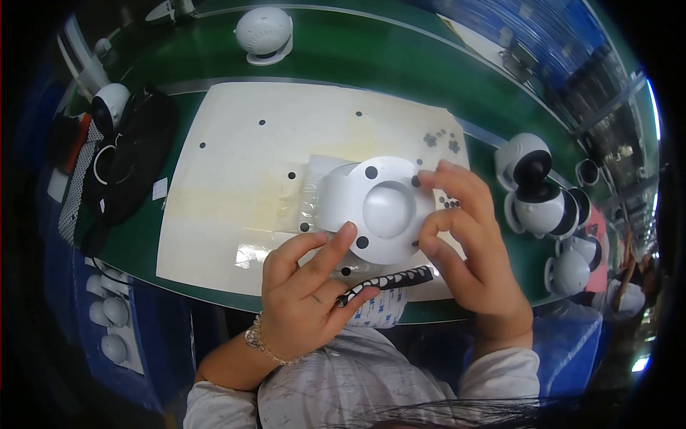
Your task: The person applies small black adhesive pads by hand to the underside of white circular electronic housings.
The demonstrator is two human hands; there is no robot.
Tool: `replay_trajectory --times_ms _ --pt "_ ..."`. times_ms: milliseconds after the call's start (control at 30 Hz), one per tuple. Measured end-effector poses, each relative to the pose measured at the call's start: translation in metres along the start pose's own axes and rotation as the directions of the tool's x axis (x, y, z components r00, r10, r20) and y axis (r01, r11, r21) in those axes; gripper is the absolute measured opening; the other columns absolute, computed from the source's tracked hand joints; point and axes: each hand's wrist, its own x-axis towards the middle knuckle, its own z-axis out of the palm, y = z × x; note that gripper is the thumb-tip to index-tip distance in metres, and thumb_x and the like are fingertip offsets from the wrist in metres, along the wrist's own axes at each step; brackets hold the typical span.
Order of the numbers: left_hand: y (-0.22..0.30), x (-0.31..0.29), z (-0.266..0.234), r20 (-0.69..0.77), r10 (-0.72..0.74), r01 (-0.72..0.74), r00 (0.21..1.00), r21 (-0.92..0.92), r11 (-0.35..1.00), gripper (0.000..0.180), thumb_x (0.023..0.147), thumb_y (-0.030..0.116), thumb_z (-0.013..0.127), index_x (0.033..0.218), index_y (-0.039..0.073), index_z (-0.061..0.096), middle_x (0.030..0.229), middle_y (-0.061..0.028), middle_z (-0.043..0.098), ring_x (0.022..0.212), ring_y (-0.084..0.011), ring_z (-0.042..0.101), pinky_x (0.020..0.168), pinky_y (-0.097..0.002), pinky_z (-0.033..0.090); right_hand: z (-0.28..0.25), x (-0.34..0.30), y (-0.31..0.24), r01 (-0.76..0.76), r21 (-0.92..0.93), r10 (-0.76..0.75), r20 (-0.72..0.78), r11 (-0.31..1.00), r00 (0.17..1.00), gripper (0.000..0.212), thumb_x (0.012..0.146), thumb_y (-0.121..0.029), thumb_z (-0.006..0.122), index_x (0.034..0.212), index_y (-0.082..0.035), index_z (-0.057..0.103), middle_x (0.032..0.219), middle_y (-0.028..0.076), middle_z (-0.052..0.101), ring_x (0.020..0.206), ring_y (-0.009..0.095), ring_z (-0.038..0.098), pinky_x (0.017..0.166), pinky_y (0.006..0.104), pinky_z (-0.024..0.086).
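Note:
A white camera body with a round, ring-shaped base (341, 207) lies base up on the mat, with several black round pads around its recessed middle. My left hand (304, 289) pinches a black strip with white round gaps (389, 280), a sheet of stick-on pads, between its thumb and fingers. Its extended index fingertip touches or nearly touches the base's near-left edge, beside a pad. My right hand (468, 239) is at the base's right edge, fingers spread. Its index fingertip meets the upper right pad; the thumb tip partly hides the lower right one.
A cream mat (221, 179) dotted with loose black pads covers the green table (357, 43). One white camera (264, 34) stands at the back; several more (539, 204) crowd the right edge. A black bag (132, 168) lies left. Printed backing paper (382, 307) hangs over the front edge.

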Motion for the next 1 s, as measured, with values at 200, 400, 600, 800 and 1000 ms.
replay_trajectory --times_ms 200,400,600,800,1000 --pt "-0.001 0.000 0.001 0.003 0.004 -0.004 1.000 0.028 1.000 0.029 0.058 0.022 0.075 0.052 0.006 0.051 0.121 -0.0061 0.051 0.096 -0.0220 0.047 0.076 -0.0270 0.038 0.000 0.002 0.001 -0.016 0.057 0.013 0.060 0.998 0.998 0.010 0.071 0.001 0.057 0.078 -0.005 0.052 0.121 0.015 0.042 0.115 0.036 0.035 0.096 0.0427 0.026" --pt "-0.003 0.000 0.003 -0.006 0.006 -0.006 1.000 0.036 0.999 0.029 0.058 0.022 0.075 0.052 0.006 0.052 0.120 -0.0057 0.053 0.094 -0.0223 0.047 0.075 -0.0259 0.038 0.002 0.002 0.001 -0.018 0.041 0.015 0.069 0.999 0.998 0.010 0.070 0.000 0.058 0.077 -0.004 0.052 0.122 0.015 0.042 0.114 0.036 0.036 0.095 0.0423 0.027" --pt "-0.004 -0.002 0.004 -0.002 0.002 -0.001 1.000 0.051 0.999 0.028 0.058 0.022 0.075 0.052 0.006 0.053 0.118 -0.0057 0.053 0.093 -0.0232 0.047 0.073 -0.0262 0.038 0.002 0.000 -0.004 0.002 -0.091 0.002 0.041 0.996 0.999 0.011 0.069 -0.004 0.060 0.078 -0.006 0.056 0.119 0.011 0.047 0.112 0.031 0.041 0.092 0.0428 0.026" --pt "-0.002 -0.002 0.001 0.015 -0.017 0.016 1.000 0.067 0.998 0.026 0.058 0.022 0.075 0.054 0.005 0.055 0.117 -0.0055 0.055 0.093 -0.0233 0.046 0.073 -0.0267 0.037 0.011 -0.015 -0.035 -0.014 -0.543 -0.020 -0.055 0.839 0.998 0.009 0.066 -0.014 0.062 0.072 -0.008 0.062 0.107 0.003 0.058 0.108 0.019 0.050 0.090 0.0480 0.024" --pt "-0.002 -0.002 0.001 0.017 -0.011 0.010 1.000 0.088 0.996 0.025 0.058 0.021 0.075 0.056 0.006 0.056 0.115 -0.0049 0.055 0.092 -0.0235 0.045 0.073 -0.0270 0.036 0.004 -0.018 -0.037 -0.006 -0.618 -0.008 -0.019 0.786 1.000 0.012 0.065 -0.016 0.063 0.075 -0.009 0.062 0.103 0.002 0.059 0.105 0.019 0.051 0.090 0.0485 0.025"
